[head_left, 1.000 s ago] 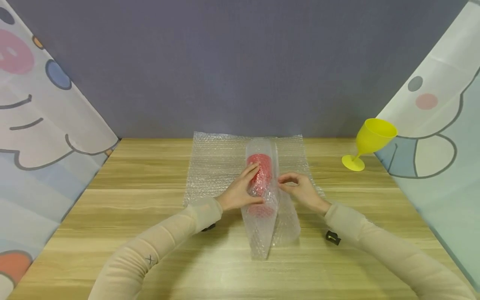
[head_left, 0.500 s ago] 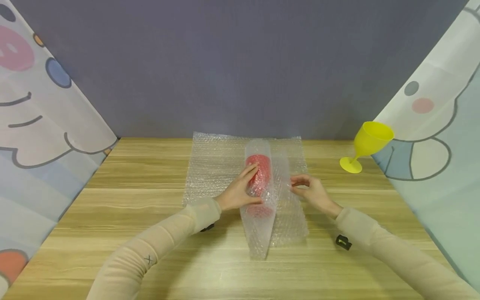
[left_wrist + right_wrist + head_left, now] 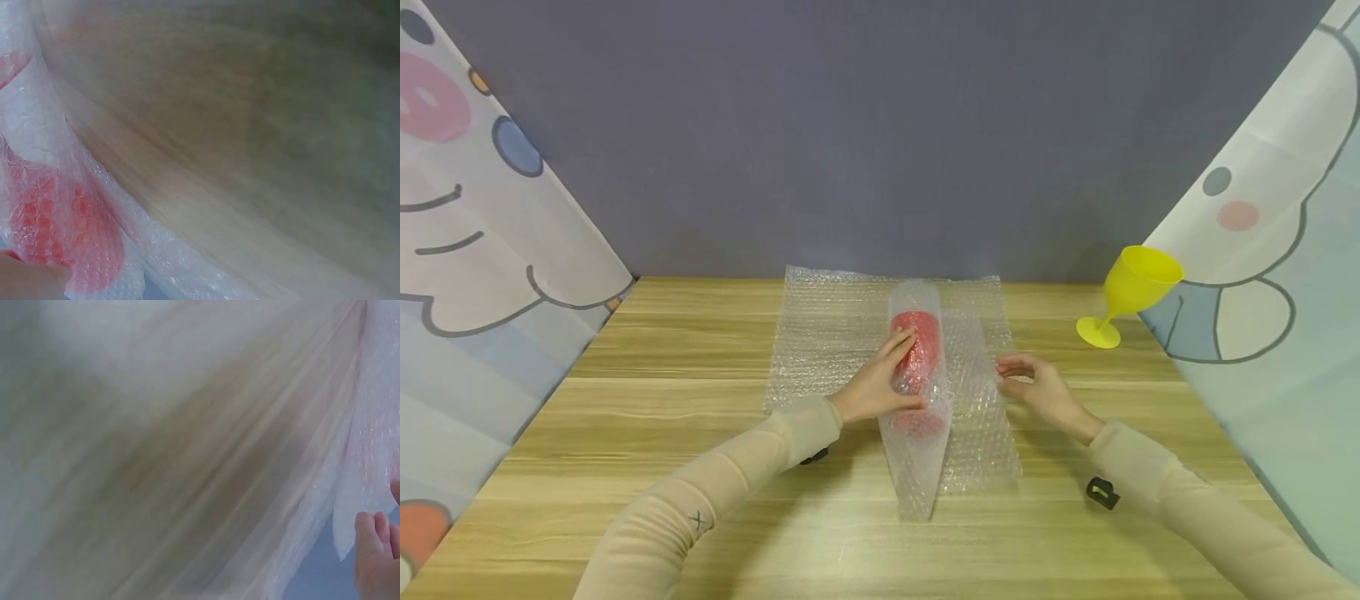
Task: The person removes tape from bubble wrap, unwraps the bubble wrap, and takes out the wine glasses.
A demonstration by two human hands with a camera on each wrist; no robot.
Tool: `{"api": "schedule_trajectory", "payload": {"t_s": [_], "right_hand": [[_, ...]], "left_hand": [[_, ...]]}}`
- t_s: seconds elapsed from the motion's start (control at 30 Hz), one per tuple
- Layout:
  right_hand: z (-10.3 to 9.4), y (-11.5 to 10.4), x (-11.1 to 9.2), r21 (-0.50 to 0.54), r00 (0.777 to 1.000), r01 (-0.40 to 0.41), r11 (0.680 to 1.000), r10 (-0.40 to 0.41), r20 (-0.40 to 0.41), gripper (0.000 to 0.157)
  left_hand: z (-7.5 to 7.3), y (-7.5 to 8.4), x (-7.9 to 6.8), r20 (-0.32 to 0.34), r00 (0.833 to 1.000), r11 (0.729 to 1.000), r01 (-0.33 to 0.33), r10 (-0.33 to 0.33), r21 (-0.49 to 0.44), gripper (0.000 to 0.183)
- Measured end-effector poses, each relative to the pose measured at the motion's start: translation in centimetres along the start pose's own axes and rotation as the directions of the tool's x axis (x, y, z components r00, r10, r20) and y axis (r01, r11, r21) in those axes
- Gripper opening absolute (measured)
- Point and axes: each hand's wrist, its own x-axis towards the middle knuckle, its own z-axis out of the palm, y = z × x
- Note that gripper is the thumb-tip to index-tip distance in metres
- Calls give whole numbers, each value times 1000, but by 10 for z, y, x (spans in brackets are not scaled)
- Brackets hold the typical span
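A red goblet (image 3: 928,332) lies inside bubble wrap (image 3: 820,342) near the middle of the wood-grain table (image 3: 700,367), its bowl toward the far edge and its foot nearer the person. The wrap around it tapers to a point at the near end, and 1 loose flap (image 3: 976,417) spreads out on the right side.

The left hand (image 3: 876,385) rests across the bundle with fingers and thumb spread, pressing on it rather than curled round it. The right hand (image 3: 1051,398) is beside the flap's outer edge, its fingers lightly bent and a gap showing between thumb and fingertips; it pinches nothing, and whether it touches the edge I cannot tell.

The step in hand looks like smoothing and setting the flap. To do it well, the left hand should press just firmly enough that the goblet does not roll or slide in its layers, bracing bowl and stem at once. The right hand does best to take the flap by its edge at 2 or more places in turn, drawing it flat and even; tugging 1 corner could skew the wrap and loosen the thin stem's padding.
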Motion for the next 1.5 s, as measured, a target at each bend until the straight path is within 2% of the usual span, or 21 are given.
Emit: {"api": "schedule_trajectory", "payload": {"t_s": [0.13, 0.33, 0.47, 0.6, 0.77, 0.97, 1.1, 1.37, 1.5], "right_hand": [[-6, -10, 2, 31, 1000, 4, 1000, -4, 4, 43], [-8, -48, 9, 57, 998, 63, 996, -64, 10, 41], [1, -69, 12, 81, 997, 59, 995, -63, 44, 35], [18, -76, 12, 87, 994, 22, 996, -30, 101, 36], [37, -67, 13, 17, 980, -33, 999, 28, 196, 45], [42, -50, 16, -104, 977, -19, 994, 40, 208, 48], [40, -44, 17, -101, 977, -36, 994, 56, 206, 51], [35, -30, 18, -80, 963, -77, 994, 95, 251, 60], [33, -22, 19, -28, 959, -85, 996, 89, 269, 63]], "left_hand": [[-1, 0, 0, 4, 1000, 1000, -4, 4, -8, 103], [-3, -2, 0, -6, 1000, 999, -29, 28, -22, 103], [-2, -3, 0, -12, 999, 999, -41, 40, -20, 103], [-1, -4, 1, -5, 1000, 999, -31, 31, -23, 103], [1, -4, 2, 11, 1000, 999, -20, 20, -26, 104], [3, -3, 2, 13, 1000, 1000, -14, 14, -14, 104], [2, -3, 2, 12, 1000, 1000, -17, 17, -8, 104], [1, -2, 2, 2, 999, 999, -39, 39, -3, 102], [0, -3, 2, 2, 999, 999, -36, 36, -6, 102]]}}
